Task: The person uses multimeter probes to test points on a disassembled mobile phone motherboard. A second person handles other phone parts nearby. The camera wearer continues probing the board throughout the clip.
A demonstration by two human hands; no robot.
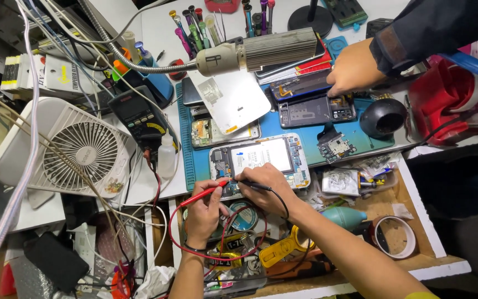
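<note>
The left hand was clamped on a red multimeter probe, its tip angled up and to the right toward the lower left edge of an opened smartphone. The right hand pinched a black multimeter probe between thumb and fingers, its point set on the same lower edge of the phone, just beside the red tip. The phone lay back-side up with its battery showing, on a blue repair mat on the worktop, directly above both hands and touched only by the probes. Red and black leads looped below the wrists over an open drawer full of tape rolls and tools. A black multimeter sat to the upper left of the phone, beside a white desk fan. A gooseneck lamp hung over the mat. At the upper right another person's hand, in a dark sleeve, pressed its fingers on a second dismantled phone, well apart from the probes.
</note>
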